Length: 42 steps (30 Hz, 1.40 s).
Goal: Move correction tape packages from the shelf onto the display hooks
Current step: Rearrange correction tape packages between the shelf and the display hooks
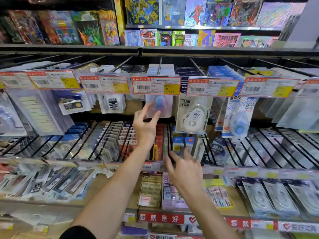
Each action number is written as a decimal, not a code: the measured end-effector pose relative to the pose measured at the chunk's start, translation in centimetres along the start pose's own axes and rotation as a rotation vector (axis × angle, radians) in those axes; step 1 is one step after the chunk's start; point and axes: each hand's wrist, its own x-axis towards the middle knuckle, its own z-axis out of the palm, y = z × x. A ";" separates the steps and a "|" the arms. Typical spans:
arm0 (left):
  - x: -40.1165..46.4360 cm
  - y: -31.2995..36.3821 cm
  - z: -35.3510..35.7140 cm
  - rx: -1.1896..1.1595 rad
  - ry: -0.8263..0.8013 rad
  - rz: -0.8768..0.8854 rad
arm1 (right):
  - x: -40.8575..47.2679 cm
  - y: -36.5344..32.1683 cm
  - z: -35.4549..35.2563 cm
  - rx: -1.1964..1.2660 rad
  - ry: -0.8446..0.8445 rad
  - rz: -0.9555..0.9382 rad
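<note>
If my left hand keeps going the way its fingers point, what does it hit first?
Most likely the blue-and-pink package hanging under the 6.80 price tag. The left hand has open fingers reaching up toward its lower edge; whether they touch yet is unclear.

**Hook racks under a toy shelf**

The top shelf (155,49) carries colourful boxed toys (195,12). Below it, display hooks (160,65) hold blister packs (191,114) behind price tags (156,85). The lowest shelf (96,185) bears flat stationery packets (150,192).

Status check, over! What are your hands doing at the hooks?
Left hand open, fingertips at hanging correction tape package. Right hand open, empty, lower down. Price tag covers package top.
</note>
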 end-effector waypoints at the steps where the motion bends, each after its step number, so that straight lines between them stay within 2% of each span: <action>1: -0.2 -0.1 -0.2 0.077 0.009 0.055 | 0.1 0.1 -0.2 0.006 -0.028 0.001; 4: -0.7 -0.2 -0.9 0.302 -0.008 0.163 | 0.5 0.3 -0.8 0.027 -0.085 -0.011; 9: -3.4 1.2 -3.2 0.553 -0.144 0.141 | 0.8 0.6 -2.1 0.020 -0.185 -0.044; 12: -6.1 2.2 -4.5 0.749 -0.235 0.205 | 0.6 1.7 -3.1 0.009 -0.187 -0.093; 16: -9.9 3.6 -5.2 0.970 -0.448 0.186 | -0.9 3.9 -4.8 0.037 -0.156 -0.099; 20: -13.4 4.8 -5.0 1.100 -0.576 0.200 | -3.7 6.4 -6.7 0.071 -0.124 -0.080; 30: -19.6 6.3 -0.2 1.105 -0.870 0.298 | -8.8 12.0 -8.3 0.053 -0.136 0.002; 42: -28.8 7.3 15.4 0.967 -1.262 0.490 | -14.9 27.0 -11.2 -0.008 -0.212 0.312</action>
